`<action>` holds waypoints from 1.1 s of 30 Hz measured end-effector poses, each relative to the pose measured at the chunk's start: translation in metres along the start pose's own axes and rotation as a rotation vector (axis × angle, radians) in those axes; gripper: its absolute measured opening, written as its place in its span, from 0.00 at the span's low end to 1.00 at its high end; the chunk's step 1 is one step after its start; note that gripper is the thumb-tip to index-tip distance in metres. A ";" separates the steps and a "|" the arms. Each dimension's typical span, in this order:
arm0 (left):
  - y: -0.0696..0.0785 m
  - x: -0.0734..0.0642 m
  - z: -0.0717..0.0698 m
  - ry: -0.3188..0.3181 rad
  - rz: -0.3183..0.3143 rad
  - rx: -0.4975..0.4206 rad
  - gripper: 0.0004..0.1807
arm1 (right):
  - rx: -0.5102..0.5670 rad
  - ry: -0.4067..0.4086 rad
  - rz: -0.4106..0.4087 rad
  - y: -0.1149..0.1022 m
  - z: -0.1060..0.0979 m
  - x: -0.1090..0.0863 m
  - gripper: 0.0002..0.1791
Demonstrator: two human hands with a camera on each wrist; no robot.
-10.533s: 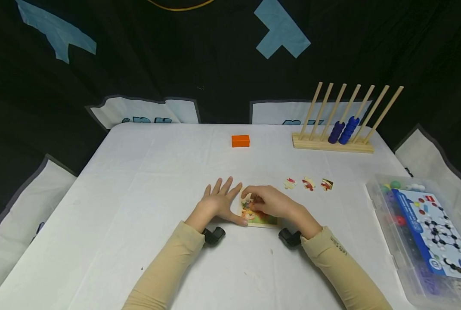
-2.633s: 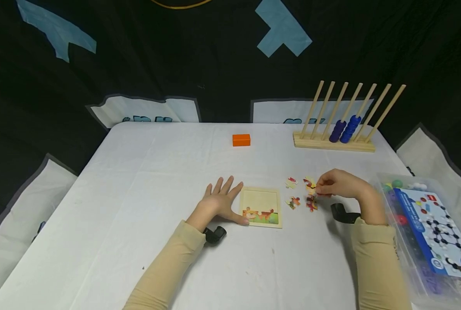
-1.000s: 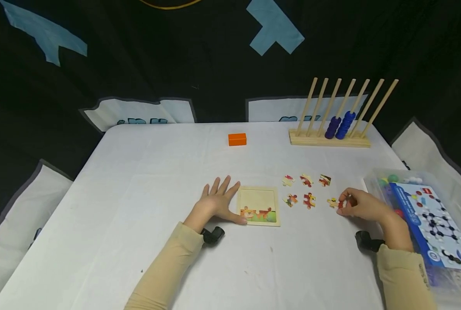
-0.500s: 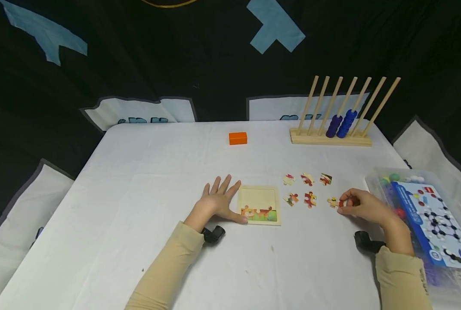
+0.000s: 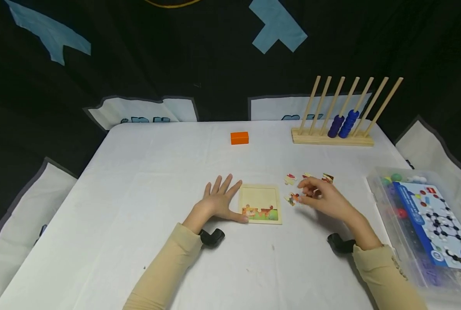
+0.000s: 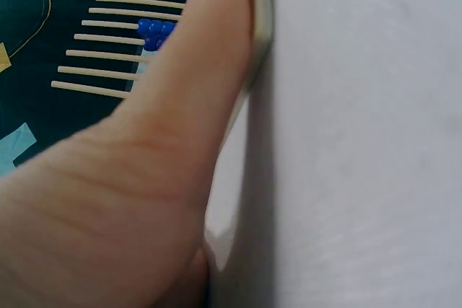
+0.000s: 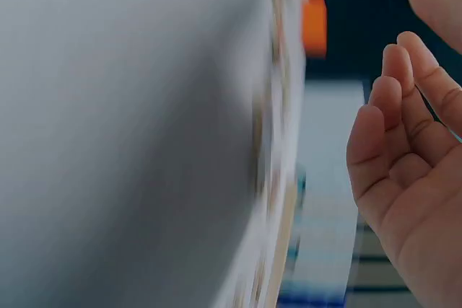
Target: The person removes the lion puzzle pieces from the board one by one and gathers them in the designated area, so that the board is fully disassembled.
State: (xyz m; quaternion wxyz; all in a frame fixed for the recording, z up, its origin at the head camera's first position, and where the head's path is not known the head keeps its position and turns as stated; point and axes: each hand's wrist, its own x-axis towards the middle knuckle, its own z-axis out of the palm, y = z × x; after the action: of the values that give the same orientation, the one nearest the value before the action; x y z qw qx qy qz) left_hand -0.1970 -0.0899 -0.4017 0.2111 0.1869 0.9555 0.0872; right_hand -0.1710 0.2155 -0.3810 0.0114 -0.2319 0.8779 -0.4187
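My left hand (image 5: 215,204) lies on the white table with its fingers spread, the thumb against the lower left corner of a small wooden puzzle tray (image 5: 259,194). Along the tray's bottom runs a strip of picture pieces (image 5: 260,212); its upper part is bare wood. My right hand (image 5: 325,198) hovers over loose jigsaw pieces right of the tray, its fingers loosely bent. In the right wrist view the thumb (image 7: 437,5) stands apart from the fingers and nothing is between them. One piece (image 5: 290,179) and another (image 5: 292,198) show left of this hand; others are partly or wholly hidden beneath it.
An orange block (image 5: 239,138) sits toward the back. Behind right stands a wooden peg rack (image 5: 332,138) with blue and purple beads. A clear plastic box (image 5: 381,215) with a blue-and-white booklet (image 5: 439,224) on it occupies the right side.
Since ten seconds ago, pieces have come out of the tray and lie on the table. The right hand has let go of the rightmost piece and moved left. The left hand stays put.
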 end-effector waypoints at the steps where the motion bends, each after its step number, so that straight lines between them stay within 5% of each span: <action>1: -0.001 0.000 0.001 0.004 0.007 -0.002 0.63 | 0.000 -0.044 -0.026 -0.006 0.009 0.005 0.16; 7: -0.003 -0.002 -0.001 0.002 0.038 0.013 0.64 | -0.147 -0.261 -0.156 -0.025 0.053 0.029 0.27; 14: -0.005 -0.003 0.000 -0.001 0.052 0.033 0.68 | -0.302 -0.370 -0.143 -0.038 0.071 0.038 0.33; 21: -0.006 -0.004 0.000 0.009 0.062 0.043 0.68 | -0.309 -0.368 -0.178 -0.044 0.075 0.037 0.26; 33: -0.011 -0.001 0.007 0.081 0.107 0.034 0.68 | -0.234 -0.345 -0.107 -0.044 0.081 0.040 0.20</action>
State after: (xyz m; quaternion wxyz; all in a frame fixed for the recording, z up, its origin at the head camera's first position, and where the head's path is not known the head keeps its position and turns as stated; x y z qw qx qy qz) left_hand -0.1963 -0.0999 -0.4105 0.1639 0.2374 0.9533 0.0897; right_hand -0.1717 0.1161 -0.3935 0.1121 -0.3461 0.8920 -0.2682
